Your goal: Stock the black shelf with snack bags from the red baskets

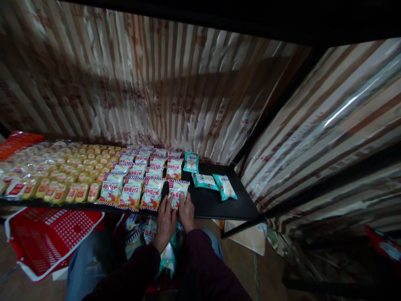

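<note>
At lower left of the frame I view a red basket (59,234) beneath the shelf (219,205); above it, yellow wrapped cakes (81,184) lie in rows. Rightward, white-and-red snack packets (130,192) form columns. At lower centre, my left hand (166,219), fingers slightly bent, and my right hand (187,209), partly closed, grip the held packet (178,193) from its two sides at the shelf's front edge. Right of centre, three teal packets (205,182) lie on the black surface.
</note>
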The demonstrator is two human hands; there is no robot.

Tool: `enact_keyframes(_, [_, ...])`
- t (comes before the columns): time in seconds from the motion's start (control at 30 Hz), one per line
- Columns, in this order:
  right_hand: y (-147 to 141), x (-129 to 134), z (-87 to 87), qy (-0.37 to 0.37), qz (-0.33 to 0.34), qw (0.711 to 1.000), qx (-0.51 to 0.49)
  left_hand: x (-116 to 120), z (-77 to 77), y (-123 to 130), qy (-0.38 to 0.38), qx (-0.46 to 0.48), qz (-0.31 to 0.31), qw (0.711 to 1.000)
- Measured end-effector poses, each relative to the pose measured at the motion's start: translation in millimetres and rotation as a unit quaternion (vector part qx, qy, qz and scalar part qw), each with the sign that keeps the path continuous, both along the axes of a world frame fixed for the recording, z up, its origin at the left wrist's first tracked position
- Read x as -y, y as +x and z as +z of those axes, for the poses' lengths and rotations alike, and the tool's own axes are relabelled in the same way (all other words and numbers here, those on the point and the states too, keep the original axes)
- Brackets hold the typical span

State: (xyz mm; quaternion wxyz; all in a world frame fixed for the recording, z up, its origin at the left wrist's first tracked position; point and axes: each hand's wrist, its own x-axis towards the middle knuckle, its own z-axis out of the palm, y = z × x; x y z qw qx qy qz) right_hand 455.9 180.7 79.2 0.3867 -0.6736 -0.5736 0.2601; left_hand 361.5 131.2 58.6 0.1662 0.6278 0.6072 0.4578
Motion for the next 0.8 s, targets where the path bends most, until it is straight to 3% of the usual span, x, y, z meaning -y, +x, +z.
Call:
enact_keyframes(0.33, [-2, -29, -9.8, 0.098, 0.034, 0.992, -0.07, -41, -12.3, 10, -0.001, -0.023, 0.051, 0.998])
enact_keyframes(0.8, [-3, -63, -22.1, 0.119, 0.025, 0.993, 0.001, -74, -28.2, 17, 0.01, -0.044, 0.075, 0.996])
